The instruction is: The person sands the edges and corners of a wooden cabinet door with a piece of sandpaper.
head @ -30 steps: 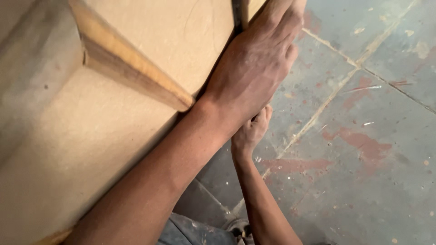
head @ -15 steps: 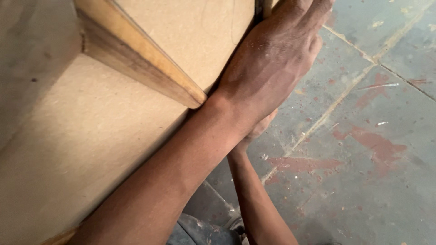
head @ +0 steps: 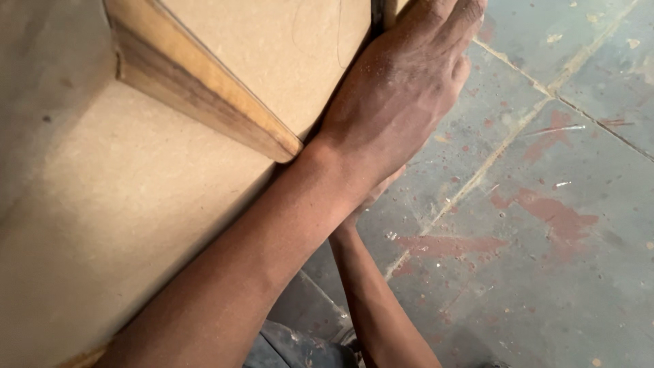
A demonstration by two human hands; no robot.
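Wooden strip (head: 204,88) ran diagonally from upper left down to lower right across the pale board (head: 102,225), its end by the left hand (head: 398,95), pressed flat at the board's edge, the right hand (head: 378,194) mostly hidden.

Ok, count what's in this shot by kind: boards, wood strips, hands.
Boards: 1, the tan board
Wood strips: 1, the strip lying on the board
Hands: 2, the left hand at the board's edge and the right hand, mostly hidden under it
Total: 4
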